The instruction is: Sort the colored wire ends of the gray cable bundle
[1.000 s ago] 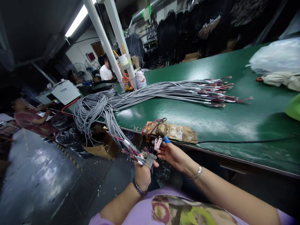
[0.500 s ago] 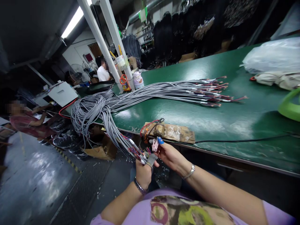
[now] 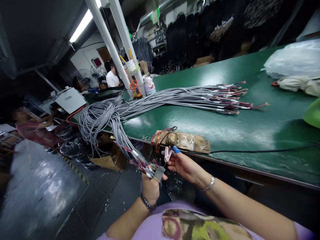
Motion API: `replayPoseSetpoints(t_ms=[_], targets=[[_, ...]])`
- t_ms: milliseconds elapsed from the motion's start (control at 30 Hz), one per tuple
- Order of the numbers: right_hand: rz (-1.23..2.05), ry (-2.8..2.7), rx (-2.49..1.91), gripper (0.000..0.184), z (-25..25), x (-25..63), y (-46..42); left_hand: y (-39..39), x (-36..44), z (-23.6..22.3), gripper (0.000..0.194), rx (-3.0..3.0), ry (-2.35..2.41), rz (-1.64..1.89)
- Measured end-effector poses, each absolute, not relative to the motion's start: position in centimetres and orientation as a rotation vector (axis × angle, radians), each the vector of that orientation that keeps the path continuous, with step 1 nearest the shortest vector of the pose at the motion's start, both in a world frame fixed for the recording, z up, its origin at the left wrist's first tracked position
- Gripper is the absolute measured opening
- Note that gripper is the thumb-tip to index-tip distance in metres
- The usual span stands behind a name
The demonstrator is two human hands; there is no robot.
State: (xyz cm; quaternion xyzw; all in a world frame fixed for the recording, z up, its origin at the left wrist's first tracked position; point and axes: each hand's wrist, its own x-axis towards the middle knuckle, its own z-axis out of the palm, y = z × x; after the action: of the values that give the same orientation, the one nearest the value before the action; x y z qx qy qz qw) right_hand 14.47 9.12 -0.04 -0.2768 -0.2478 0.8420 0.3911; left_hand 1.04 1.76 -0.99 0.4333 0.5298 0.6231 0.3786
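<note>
1. Dim workshop all round me, with a long green-topped workbench [image 3: 250, 133] running off to my right and a bright ceiling strip light [image 3: 83, 21] overhead.
2. Across that bench lies a thick sheaf of grey sheathed cables [image 3: 175, 96], their stripped red-and-white ends fanned out toward the far right; the other end loops over the bench edge and hangs down toward my lap.
3. My left hand [image 3: 150, 188] is closed in a fist round the hanging ends of those cables, just below the bench edge; a grey fabric guard sits on my thumb, and the coloured wire tips [image 3: 146, 165] stick out above my knuckles.
4. My right hand [image 3: 186, 165] is just beside the left, fingers curled and pressed together on a small pink clip-shaped tool [image 3: 167, 154]. A blue cap [image 3: 176, 149] covers one fingertip there.
5. The tool's tip stands just above the wire tips; I cannot tell whether it touches them.
6. On the bench edge right above my hands lies a worn brown taped block [image 3: 185, 141] with red and black leads [image 3: 162, 131] looped on its left end.
7. Farther back, a seated person in a white shirt [image 3: 112, 78] works by the white posts [image 3: 120, 43], and another person in red [image 3: 35, 131] sits at my left.
</note>
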Motion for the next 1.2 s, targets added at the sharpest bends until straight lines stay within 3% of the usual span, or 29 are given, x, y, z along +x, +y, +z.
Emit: replayPoseSetpoints(t_ms=[100,300,500,667,1000,1200], targets=[[2.076,-0.731,-0.702,0.027,0.4,14.3,9.2,2.3,1.3,-1.1,0.028,1.098,1.372,1.642],[1.792,-0.838,-0.807,0.043,-0.7,13.8,9.1,3.1,1.8,-0.8,0.027,1.041,1.362,1.661],[2.043,-0.614,-0.690,0.036,-0.6,13.1,9.3,3.7,2.3,-0.3,0.030,0.979,1.302,1.651],[1.992,-0.512,-0.715,0.031,-0.3,12.6,9.5,3.6,2.2,-0.6,0.031,0.994,1.359,1.599],[2.101,-0.500,-0.711,0.038,-1.9,13.7,8.8,2.6,1.6,-0.9,0.030,1.000,1.292,1.591],[2.052,-0.579,-0.844,0.026,-2.7,15.5,8.4,2.2,-0.1,-0.6,0.028,0.846,1.201,1.449]])
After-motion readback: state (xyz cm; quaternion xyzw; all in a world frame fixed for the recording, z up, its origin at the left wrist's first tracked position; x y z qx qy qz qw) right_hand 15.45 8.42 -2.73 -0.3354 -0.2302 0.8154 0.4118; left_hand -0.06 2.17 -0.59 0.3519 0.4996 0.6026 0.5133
